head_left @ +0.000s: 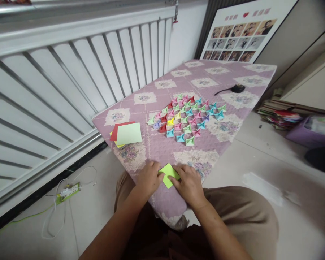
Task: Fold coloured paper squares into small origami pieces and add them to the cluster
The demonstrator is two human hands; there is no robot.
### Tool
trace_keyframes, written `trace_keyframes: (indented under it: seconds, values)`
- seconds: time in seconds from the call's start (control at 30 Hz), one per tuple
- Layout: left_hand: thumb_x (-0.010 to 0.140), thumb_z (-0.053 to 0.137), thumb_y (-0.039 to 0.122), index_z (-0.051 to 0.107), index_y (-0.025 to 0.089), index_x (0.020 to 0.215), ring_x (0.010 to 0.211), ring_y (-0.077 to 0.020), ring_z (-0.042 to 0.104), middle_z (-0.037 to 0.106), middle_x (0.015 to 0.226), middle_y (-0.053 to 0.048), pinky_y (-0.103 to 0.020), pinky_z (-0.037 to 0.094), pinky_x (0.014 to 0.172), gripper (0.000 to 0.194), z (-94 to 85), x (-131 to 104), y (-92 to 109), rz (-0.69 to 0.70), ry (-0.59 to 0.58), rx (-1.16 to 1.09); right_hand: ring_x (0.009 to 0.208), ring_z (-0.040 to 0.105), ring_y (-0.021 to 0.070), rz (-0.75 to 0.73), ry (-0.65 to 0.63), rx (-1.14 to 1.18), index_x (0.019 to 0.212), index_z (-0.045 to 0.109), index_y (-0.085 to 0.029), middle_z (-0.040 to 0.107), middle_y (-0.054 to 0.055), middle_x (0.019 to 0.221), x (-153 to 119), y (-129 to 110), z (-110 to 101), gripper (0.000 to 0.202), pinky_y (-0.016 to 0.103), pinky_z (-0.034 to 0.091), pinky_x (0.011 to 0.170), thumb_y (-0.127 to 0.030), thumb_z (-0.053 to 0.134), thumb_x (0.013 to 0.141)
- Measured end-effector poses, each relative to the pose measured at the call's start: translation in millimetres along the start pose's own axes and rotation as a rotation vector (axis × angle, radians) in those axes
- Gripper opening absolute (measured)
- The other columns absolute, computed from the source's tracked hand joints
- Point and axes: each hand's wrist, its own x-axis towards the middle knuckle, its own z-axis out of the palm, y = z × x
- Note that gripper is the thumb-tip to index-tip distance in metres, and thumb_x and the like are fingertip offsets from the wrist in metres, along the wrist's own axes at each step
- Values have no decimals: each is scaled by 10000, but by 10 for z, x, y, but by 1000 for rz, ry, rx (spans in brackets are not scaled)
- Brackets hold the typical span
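A bright green piece of paper [168, 176], folded into a small diamond-like shape, lies near the close corner of the table between my two hands. My left hand [151, 177] pinches its left edge, thumb on top and fingers curled. On the opposite edge, my right hand [189, 181] holds the paper with its thumb on the surface and fingers bent around the side. Beyond them stand several rows of small folded paper figures [188, 121] in green, pink, blue, red and yellow. To the left rests a stack of square paper sheets [129, 133], pale green on top, red and yellow below.
A purple flowered cloth [157, 202] covers the table. A black object with a cord [237, 88] lies at the far right. A white radiator [78, 68] runs along the left side. On the floor are a power strip [68, 191] and a purple bin [311, 131].
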Motion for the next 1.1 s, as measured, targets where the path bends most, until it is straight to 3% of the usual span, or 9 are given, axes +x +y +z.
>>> trace_keyframes:
  seconds: [0.3, 0.53, 1.1]
  values:
    - [787, 632, 306, 613, 257, 1062, 1030, -232, 508, 561, 1058, -47, -368, 385, 930, 280, 56, 79, 78, 1, 7, -4, 921, 520, 242, -4, 54, 29, 1136, 633, -244, 613, 65, 1004, -7, 35, 45, 372, 361, 348, 764, -436, 642, 817]
    - [786, 630, 300, 601, 259, 1026, 1054, -243, 490, 568, 1067, -35, -407, 363, 920, 245, 84, 84, 87, -18, 14, -20, 1005, 517, 258, -8, 63, 48, 1158, 617, -255, 597, 71, 1124, 4, 35, 44, 386, 388, 357, 792, -432, 637, 816]
    - [797, 619, 265, 567, 262, 1003, 1058, -231, 490, 574, 1067, -14, -403, 343, 895, 213, 133, 42, 74, -5, 73, -45, 1051, 522, 254, -15, 69, 77, 1187, 596, -284, 600, 53, 1154, 6, 47, 42, 405, 393, 358, 804, -428, 645, 811]
